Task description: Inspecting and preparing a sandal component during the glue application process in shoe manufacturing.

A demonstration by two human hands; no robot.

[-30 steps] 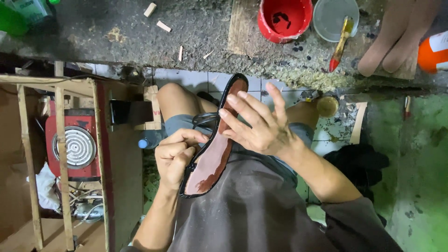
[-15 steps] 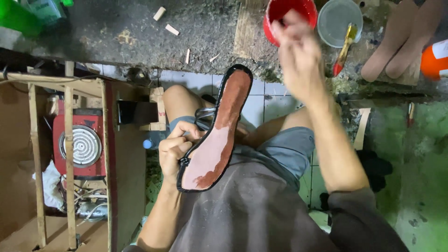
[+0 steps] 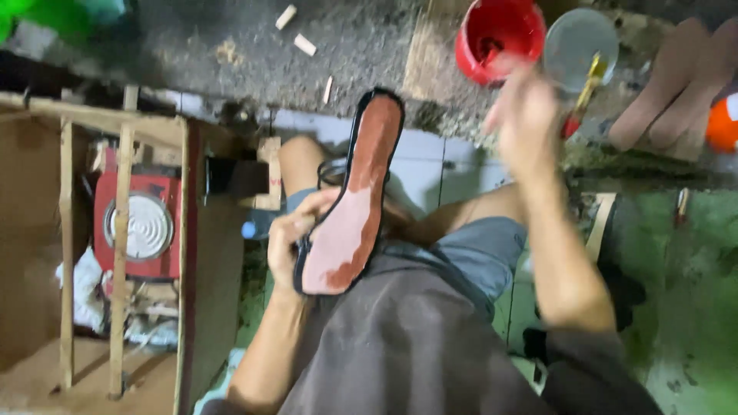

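My left hand (image 3: 294, 233) grips a shoe sole (image 3: 354, 198) by its near end, over my lap. The sole is long, reddish brown with a black rim, its paler heel part toward me and its toe pointing at the workbench. My right hand (image 3: 525, 123) is raised and blurred, apart from the sole, just below a red bucket (image 3: 498, 37) and beside a brush with a red and yellow handle (image 3: 582, 98). The blur hides whether its fingers hold anything.
A round grey container (image 3: 578, 40) sits right of the red bucket on the dirty workbench (image 3: 361, 38). Tan shoe-shaped pieces (image 3: 667, 83) lie at the far right. A wooden frame (image 3: 121, 230) and a red appliance with a round plate (image 3: 142, 225) stand at left.
My right hand left the sole, reached up to the red bucket and now sits slightly lower, beside the brush. The left hand keeps holding the sole, now turned more upright.
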